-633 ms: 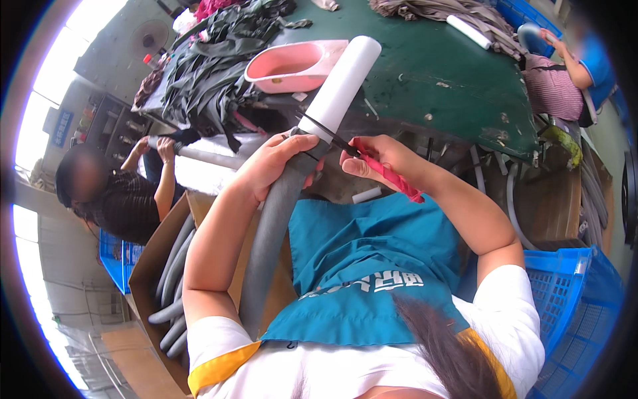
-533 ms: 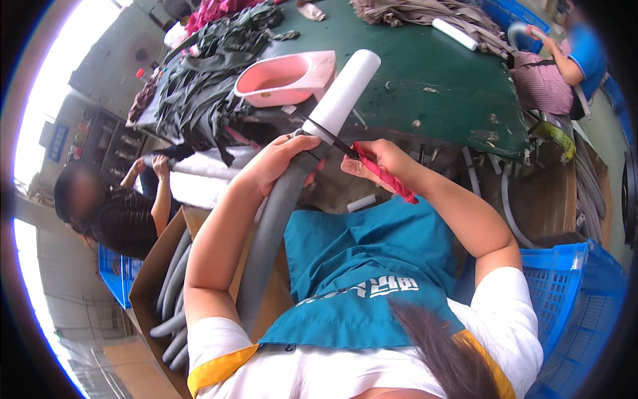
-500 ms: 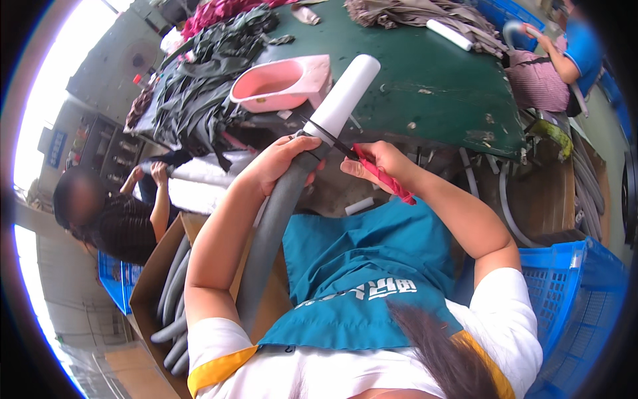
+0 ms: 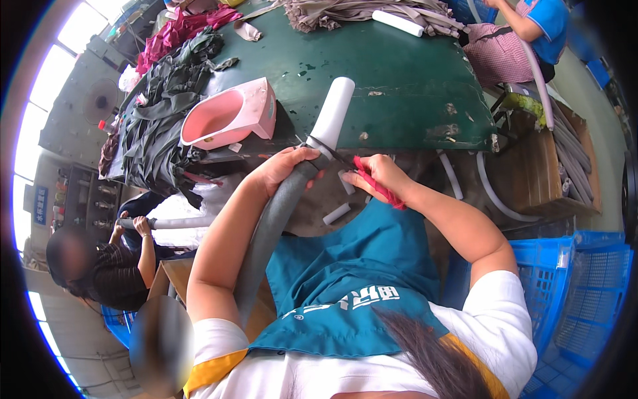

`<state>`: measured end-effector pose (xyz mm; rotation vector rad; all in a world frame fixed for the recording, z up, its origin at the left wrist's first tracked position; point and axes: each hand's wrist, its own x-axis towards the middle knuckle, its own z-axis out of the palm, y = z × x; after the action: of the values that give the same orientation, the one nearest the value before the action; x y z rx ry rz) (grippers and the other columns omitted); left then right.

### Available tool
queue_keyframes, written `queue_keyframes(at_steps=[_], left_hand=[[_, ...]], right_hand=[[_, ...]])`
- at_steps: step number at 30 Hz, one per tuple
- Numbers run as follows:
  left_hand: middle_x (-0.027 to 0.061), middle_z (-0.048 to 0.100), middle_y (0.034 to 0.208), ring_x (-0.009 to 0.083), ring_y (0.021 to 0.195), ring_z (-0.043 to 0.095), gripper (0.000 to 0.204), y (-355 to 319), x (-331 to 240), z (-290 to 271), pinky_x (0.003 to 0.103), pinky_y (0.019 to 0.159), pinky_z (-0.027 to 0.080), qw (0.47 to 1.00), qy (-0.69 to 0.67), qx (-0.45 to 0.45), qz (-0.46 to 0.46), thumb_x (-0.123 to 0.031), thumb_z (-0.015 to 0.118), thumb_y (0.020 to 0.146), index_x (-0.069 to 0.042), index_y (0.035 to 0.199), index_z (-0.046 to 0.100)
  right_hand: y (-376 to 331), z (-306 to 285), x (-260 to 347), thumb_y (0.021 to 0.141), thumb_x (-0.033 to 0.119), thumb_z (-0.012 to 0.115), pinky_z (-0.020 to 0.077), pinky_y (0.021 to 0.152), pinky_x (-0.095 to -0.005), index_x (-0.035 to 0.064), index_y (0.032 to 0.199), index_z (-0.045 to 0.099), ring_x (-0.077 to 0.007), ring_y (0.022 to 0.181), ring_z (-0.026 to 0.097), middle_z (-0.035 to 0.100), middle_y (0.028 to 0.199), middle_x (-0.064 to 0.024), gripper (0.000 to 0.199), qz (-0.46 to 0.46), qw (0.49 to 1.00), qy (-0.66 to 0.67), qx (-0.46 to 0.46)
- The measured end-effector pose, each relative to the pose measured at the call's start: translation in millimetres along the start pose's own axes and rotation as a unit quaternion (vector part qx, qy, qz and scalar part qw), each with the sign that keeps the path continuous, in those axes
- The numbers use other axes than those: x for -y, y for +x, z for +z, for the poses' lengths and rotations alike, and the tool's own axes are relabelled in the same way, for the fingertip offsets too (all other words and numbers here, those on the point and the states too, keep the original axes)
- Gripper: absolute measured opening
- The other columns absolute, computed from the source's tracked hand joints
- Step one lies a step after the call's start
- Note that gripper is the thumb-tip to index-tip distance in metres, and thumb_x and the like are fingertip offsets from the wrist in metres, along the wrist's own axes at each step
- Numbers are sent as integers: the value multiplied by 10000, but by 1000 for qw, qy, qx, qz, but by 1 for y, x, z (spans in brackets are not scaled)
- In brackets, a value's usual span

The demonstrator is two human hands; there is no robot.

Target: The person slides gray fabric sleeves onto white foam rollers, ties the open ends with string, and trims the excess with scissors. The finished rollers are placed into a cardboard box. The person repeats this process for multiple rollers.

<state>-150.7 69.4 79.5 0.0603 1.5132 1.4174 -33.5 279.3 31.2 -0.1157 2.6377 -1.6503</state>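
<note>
My left hand [image 4: 282,167] is closed round a long foam tube, whose bare white end [image 4: 333,110] sticks up past my fingers. A grey fabric sleeve [image 4: 266,229] covers the lower length, running down beside my left forearm. My right hand [image 4: 384,174] grips scissors [image 4: 340,157] by handles wrapped in red cloth [image 4: 385,191]. The dark blades lie across the tube just above my left fingers, at the sleeve's top edge. Whether they bite into the fabric I cannot tell.
A green table [image 4: 392,86] stands ahead, bearing a pink plastic stool [image 4: 262,110], dark fabric strips [image 4: 159,113] and beige strips [image 4: 372,13]. Blue crates [image 4: 541,279] stand at my right. A box of grey tubes [image 4: 575,153] is farther right. People work at left and right.
My view has turned, shifting the table and stool leftward. The tube's white end stands more upright. Both hands keep their holds. Another person's blurred head has appeared at the lower left.
</note>
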Motion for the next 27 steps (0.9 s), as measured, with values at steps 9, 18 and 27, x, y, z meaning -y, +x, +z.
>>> queue_keyframes(at_steps=[9,18,27], left_hand=[[100,633,801,140,563,593,291,-15,4,-3,240,513,511,1000,13,23,-9,-266,609,880,-4,1007,590],[126,612,899,184,659,625,667,-46,18,-48,291,621,554,979,-93,145,112,-305,723,766,36,1284,477],[151,641,837,248,737,668,746,-159,57,-91,343,708,553,984,-63,163,44,-242,722,655,22,1299,455]], right_hand=[[19,0,6,876,347,702,470,653,-290,-3,853,656,-83,679,536,635,699,-42,354,29,995,-5,95],[70,-5,-19,820,260,766,375,406,-256,29,788,586,-86,434,475,579,608,-44,295,284,855,432,-45],[158,32,71,793,44,711,431,670,-241,87,1126,508,-82,709,463,460,826,15,393,-149,988,-28,19]])
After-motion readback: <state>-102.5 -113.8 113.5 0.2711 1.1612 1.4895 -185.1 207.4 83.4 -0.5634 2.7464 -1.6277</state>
